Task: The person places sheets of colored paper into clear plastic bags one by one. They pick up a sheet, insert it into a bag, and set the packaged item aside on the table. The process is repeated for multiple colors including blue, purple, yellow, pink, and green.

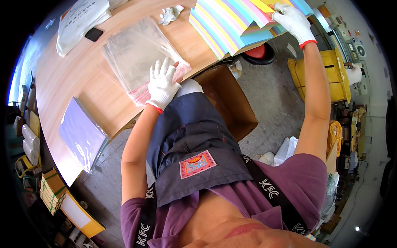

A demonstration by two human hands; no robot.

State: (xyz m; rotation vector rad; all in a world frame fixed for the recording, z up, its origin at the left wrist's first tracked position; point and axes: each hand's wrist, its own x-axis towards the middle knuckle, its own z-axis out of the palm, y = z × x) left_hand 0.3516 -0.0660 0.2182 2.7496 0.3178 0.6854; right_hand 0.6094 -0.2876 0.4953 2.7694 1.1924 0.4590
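Observation:
My left hand point(162, 84), in a white knit glove with a red cuff, lies with fingers spread at the near edge of a pile of clear plastic bags point(134, 51). Bare thumb and fingertip skin shows through the glove. At the far right of the table, my right hand point(294, 24), gloved alike, reaches over a tall stack of coloured paper point(225, 25) in pastel bands. Its fingers close on the edge of a yellow paper sheet point(261, 5) on top. A lavender paper pack point(82, 134) in clear wrap rests at the table's left front edge.
On the wooden table point(66, 82) are a black phone point(94, 34), a white printed sack point(80, 22) and a loose glove point(170, 15). Below stands an open cardboard box point(229, 99), near a red-and-black stool point(258, 53). A yellow bag point(318, 76) is at right.

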